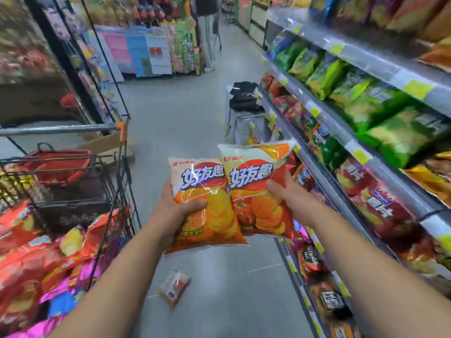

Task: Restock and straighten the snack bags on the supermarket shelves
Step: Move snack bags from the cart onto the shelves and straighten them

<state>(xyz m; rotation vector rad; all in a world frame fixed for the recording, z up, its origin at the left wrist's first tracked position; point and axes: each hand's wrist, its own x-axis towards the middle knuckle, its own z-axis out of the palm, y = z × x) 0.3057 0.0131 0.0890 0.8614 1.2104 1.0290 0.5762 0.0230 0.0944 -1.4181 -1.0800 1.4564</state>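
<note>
Two orange chip bags are held side by side at frame centre, inner edges touching: left chip bag is gripped by the left hand, thumb curled over its front; right chip bag is gripped by the right hand, fingers wrapped round its right edge. One wire cart is seen at lower left, heaped with red and pink snack bags; one red basket is seen at mid left. One small packet is lying on the floor, lower centre, beneath the arms. Along the right, snack shelves are packed tier on tier; the right chip bag is just beside a shelf rail. One black bag is set at the shelf end. Open aisle is left between cart and shelves.
</note>
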